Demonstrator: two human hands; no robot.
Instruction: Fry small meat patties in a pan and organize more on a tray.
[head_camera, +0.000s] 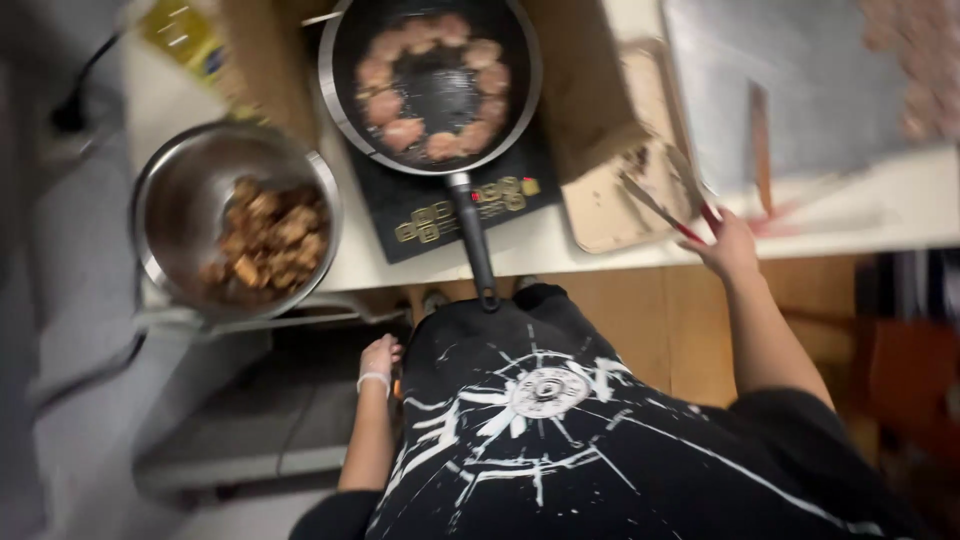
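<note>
Right hand (730, 250) gripping tongs (668, 205), pan (432, 80) nearby

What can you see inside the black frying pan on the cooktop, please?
Inside the frying pan, roundish pinkish-brown pieces of food lie in a ring around a bare dark centre. Their undersides, against the pan, are hidden, and blur hides finer detail.

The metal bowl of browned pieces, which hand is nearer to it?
Left. The left hand hangs just below-right of the metal bowl; the right hand holds tongs far across the counter.
</note>
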